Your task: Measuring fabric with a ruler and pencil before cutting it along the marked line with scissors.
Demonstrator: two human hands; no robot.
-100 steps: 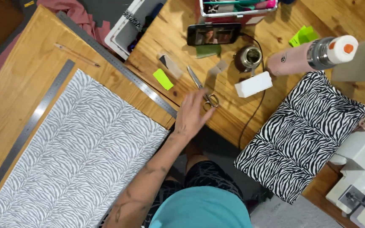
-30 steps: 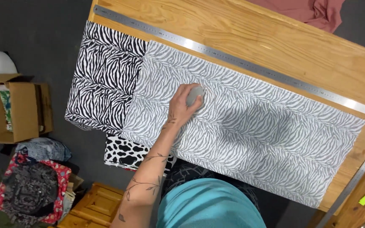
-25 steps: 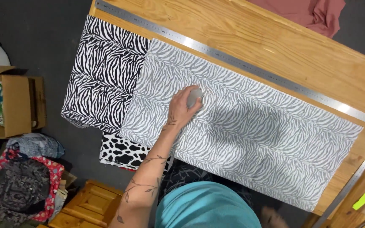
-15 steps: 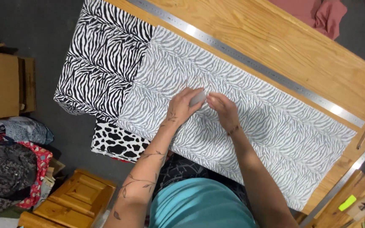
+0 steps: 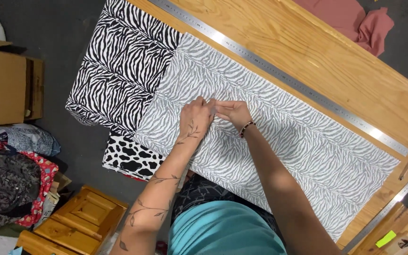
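The left hand point(image 5: 195, 116) and the right hand point(image 5: 232, 112) meet fingertip to fingertip near the middle of the picture, both curled narrow and pressed down on the grey zebra-print fabric point(image 5: 284, 156); whether they pinch a small object between them or only the cloth itself cannot be told, since the fingers cover the spot. The right wrist wears a dark beaded bracelet point(image 5: 246, 129), and the left forearm carries a vine tattoo. The grey fabric lies flat as a long strip on the wooden table point(image 5: 336, 66), running from about 11 o'clock of the hands down toward 4 o'clock, where it ends near the table's corner. At 10 o'clock of the hands, the strip overlaps a black-and-white zebra-print fabric point(image 5: 114, 71) that hangs over the table's end. At 8 o'clock, just under the grey strip's near edge, a cow-print fabric point(image 5: 131, 158) pokes out. A long steel ruler point(image 5: 284, 78) lies along the far edge of the grey strip, from 12 o'clock to 3 o'clock. Beyond it, at 1 o'clock, pink cloth point(image 5: 355, 21) lies bunched at the table's far side. Far out at 9 o'clock a cardboard box point(image 5: 8, 87) stands on the floor, and at 7 o'clock a wooden crate point(image 5: 79, 219).
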